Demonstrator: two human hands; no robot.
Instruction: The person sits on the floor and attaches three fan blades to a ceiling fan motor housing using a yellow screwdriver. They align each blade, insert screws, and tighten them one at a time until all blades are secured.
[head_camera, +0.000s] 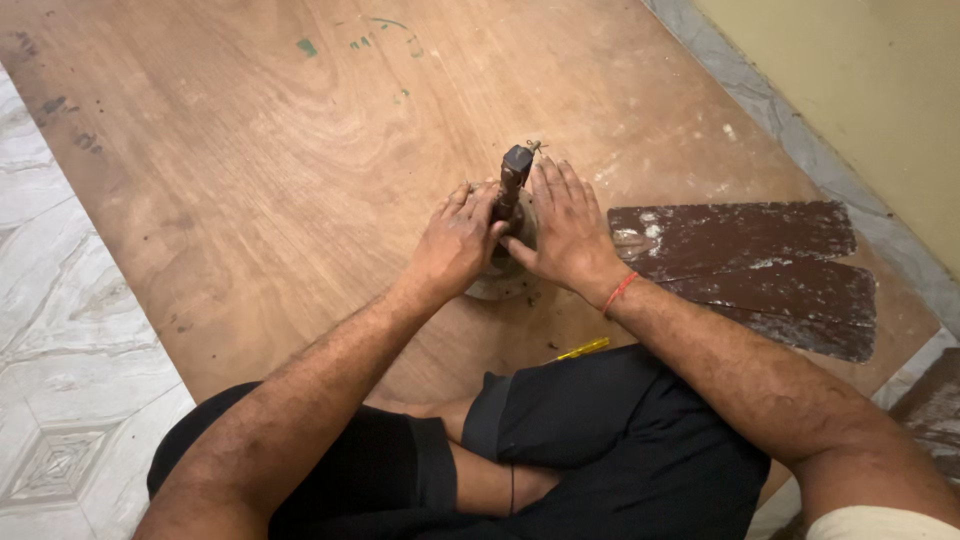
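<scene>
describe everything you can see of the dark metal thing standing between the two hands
The dark metal piece stands upright on the plywood sheet: a brown, worn-looking rod rising from a round, dusty base mostly hidden by the hands. Thin wire ends stick out near its top. The left hand and right hand press against it from either side.

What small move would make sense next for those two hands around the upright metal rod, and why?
Probably lift the round metal base slightly by its rim. Both the left hand and the right hand already press on it either side of the upright rod, whose loose wires stick out on top, on the plywood sheet.
</scene>
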